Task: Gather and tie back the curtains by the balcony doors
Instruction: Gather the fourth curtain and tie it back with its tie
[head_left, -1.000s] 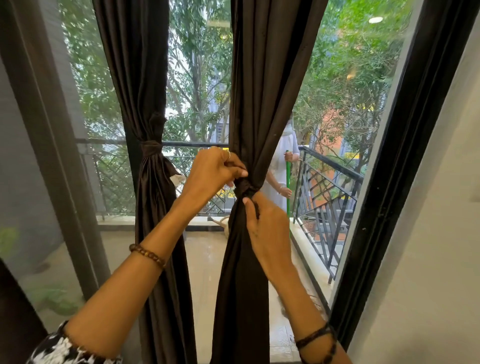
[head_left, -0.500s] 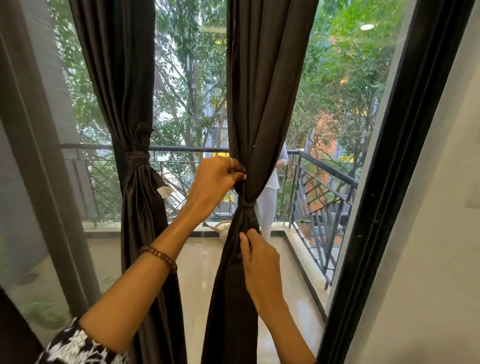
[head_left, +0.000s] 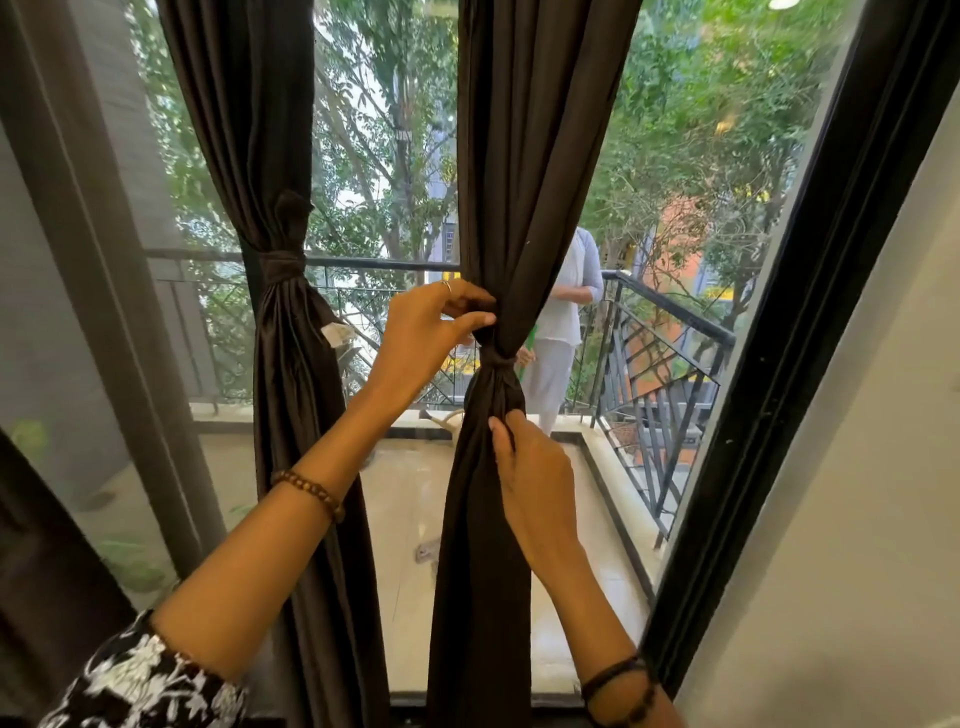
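Two dark brown curtains hang before the glass balcony doors. The left curtain (head_left: 291, 364) is gathered and bound by a knotted band (head_left: 283, 265). The right curtain (head_left: 519, 182) is cinched into a narrow waist by a tie (head_left: 498, 358). My left hand (head_left: 431, 332) pinches the gathered cloth just above that tie. My right hand (head_left: 530, 478) pinches a fold of the same curtain below the tie, fingertips curled into the fabric.
A black door frame (head_left: 810, 322) runs diagonally at the right beside a white wall (head_left: 857, 519). Beyond the glass lie a tiled balcony floor (head_left: 405, 519), a black metal railing (head_left: 670, 358) and a person in white (head_left: 558, 332). A grey frame post (head_left: 104, 291) stands left.
My right hand has slid down the curtain from the tie to a fold below it. My left hand stays pinching above the tie. The view has drawn a little closer.
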